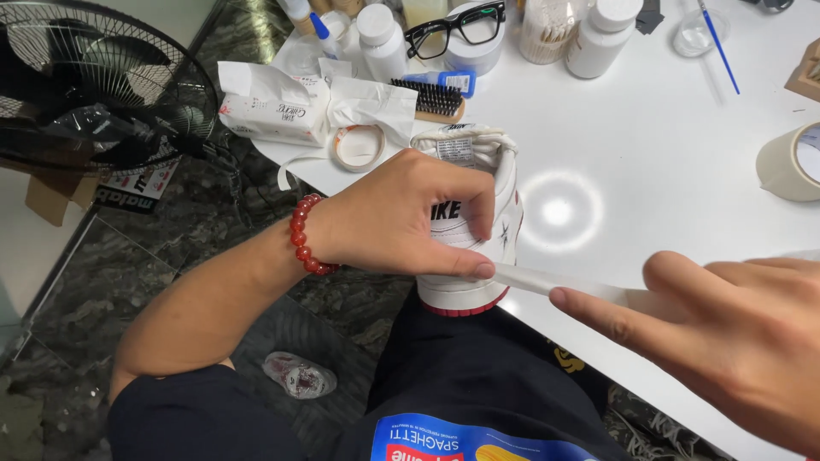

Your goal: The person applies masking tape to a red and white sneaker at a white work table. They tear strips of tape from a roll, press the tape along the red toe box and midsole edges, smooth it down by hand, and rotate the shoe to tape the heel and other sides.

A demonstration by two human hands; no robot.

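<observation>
The left hand [401, 218] grips the white shoe [474, 230] at the table [649, 171] edge, thumb pinning the tape [555, 283] end at the sole. The right hand [726, 341] pinches the strip taut. Judgement: keep tension even and press flat along the sole line.

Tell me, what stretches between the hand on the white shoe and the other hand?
In the head view, a strip of pale tape runs from the left hand, pressed on the white shoe, to the right hand.
</observation>
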